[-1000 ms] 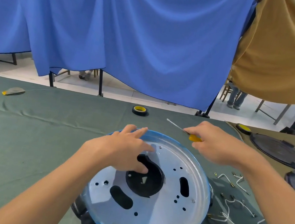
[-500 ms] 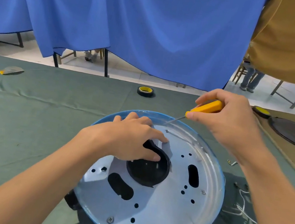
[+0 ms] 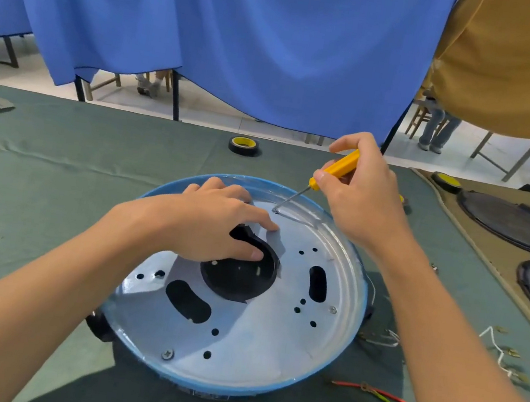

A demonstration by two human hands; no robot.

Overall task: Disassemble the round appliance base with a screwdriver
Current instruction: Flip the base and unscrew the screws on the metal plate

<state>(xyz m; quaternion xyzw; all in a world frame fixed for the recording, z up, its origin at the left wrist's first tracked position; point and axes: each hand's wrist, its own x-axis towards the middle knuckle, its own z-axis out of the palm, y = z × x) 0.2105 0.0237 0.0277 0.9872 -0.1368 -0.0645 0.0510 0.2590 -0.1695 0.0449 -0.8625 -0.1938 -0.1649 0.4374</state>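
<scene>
The round appliance base lies in front of me on the green cloth, a silver metal plate with a blue rim and a black central opening. My left hand rests flat on the plate, thumb at the edge of the black opening. My right hand grips a yellow-handled screwdriver. Its thin shaft slants down to a screw at the far side of the plate. Two more screws sit at the near edge and the right side.
A black and yellow tape roll lies beyond the base. Loose white wires and red and green wires lie to the right. Black round covers sit on a tan cloth at far right. Blue curtains hang behind the table.
My right hand has raised the screwdriver handle and brought its tip down onto the far screw. My left hand stays on the plate. The view has moved closer.
</scene>
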